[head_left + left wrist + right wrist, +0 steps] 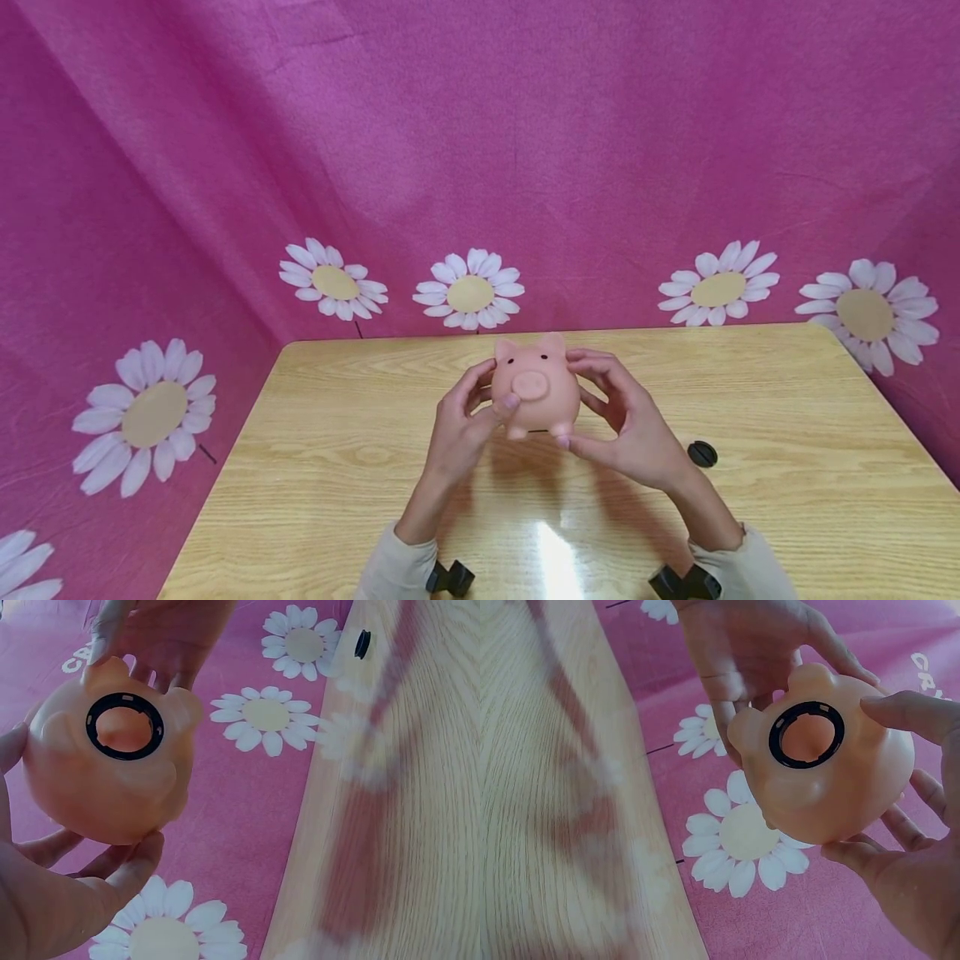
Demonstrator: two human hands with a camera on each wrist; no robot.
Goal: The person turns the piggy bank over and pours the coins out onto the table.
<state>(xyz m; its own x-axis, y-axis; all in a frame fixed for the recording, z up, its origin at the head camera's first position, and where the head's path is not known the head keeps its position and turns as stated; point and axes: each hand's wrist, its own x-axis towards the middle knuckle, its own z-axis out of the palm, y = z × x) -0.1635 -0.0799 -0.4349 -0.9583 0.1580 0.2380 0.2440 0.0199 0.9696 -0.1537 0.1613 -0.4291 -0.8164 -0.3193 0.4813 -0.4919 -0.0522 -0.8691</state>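
A pink piggy bank (542,404) is held up above the table, its snout toward the head camera. My left hand (467,427) grips one side of it, thumb across the front below the snout. On the other side my right hand (628,423) holds it, fingers along the side and thumb at a foot. Both wrist views show the underside, where a black ring (91,733) surrounds an open round hole between the feet. A round black plug (702,453) lies on the table to the right of my right hand.
The light wooden table (337,483) spans the area under my hands, with a bright glare patch near its front. Behind it and at the sides hangs a magenta cloth (525,150) printed with white daisies.
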